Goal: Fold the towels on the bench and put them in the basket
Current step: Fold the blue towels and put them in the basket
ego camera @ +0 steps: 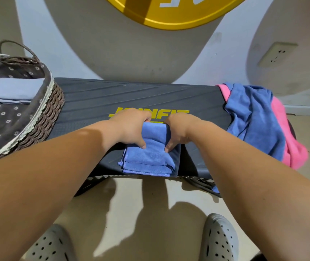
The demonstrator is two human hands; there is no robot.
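Your left hand (131, 129) and right hand (178, 131) both grip the folded blue towel (148, 159) from its two sides, thumbs pressed on top, at the middle of the bench's (94, 98) near edge. The wicker basket (45, 117) stands at the bench's left end with a pale folded towel (15, 89) inside. An unfolded blue towel (252, 117) and a pink towel (294, 153) lie heaped over the right end.

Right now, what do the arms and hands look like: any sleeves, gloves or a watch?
Both forearms are bare to the frame edges, with no sleeve showing. The left hand and right hand wear no gloves, and neither wrist carries a watch or band. Rings cannot be judged, as the fingers are partly hidden. Grey perforated clogs are on the feet.
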